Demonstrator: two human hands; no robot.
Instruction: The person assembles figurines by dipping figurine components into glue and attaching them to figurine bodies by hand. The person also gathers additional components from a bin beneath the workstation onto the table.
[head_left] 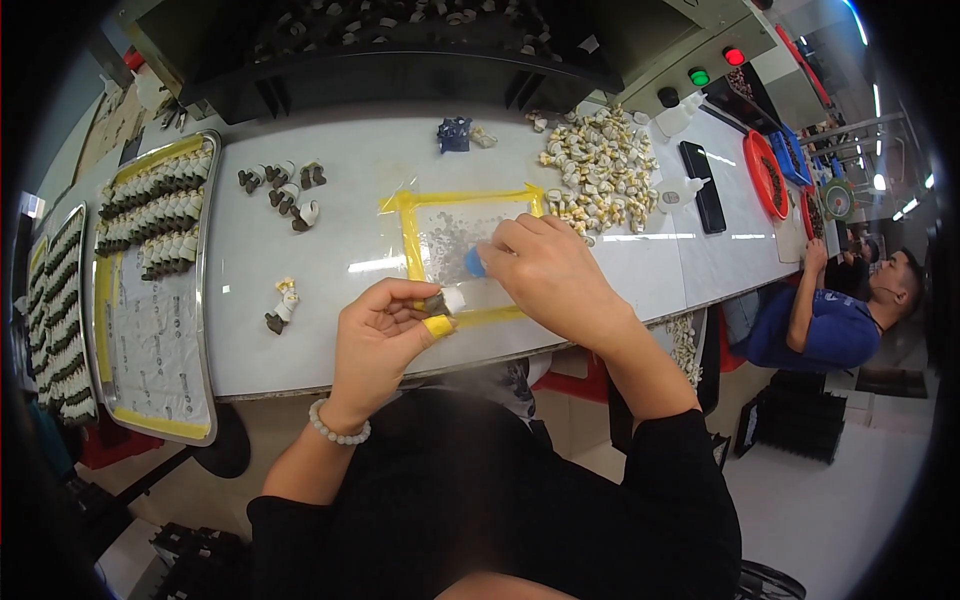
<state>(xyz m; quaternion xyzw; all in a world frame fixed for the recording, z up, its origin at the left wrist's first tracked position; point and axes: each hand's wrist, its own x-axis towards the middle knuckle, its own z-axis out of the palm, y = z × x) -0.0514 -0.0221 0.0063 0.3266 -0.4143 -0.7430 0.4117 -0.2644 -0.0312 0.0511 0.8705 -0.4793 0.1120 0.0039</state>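
Between thumb and fingers of my left hand (385, 330) is a small dark-and-white figurine part (447, 301), held near the lower left corner of a yellow-taped sheet (411, 240). Yellow tape (438, 326) wraps that thumb. My right hand (545, 265) is closed above the sheet, its fingers pinched together. Something blue (474, 262) shows at its fingertips; whether it is held or wraps a finger I cannot tell. Small grey bits (447, 235) lie scattered on the sheet. A figurine (282, 306) with a dark base, white middle and yellowish top lies left of my left hand.
Several dark-and-white parts (283, 193) lie at the left. A tray (206, 340) holds rows of them. White-and-yellow parts (600, 165) are heaped at right, near white bottles (680, 190) and a black phone (702, 186). A person in blue (815, 325) sits farther right.
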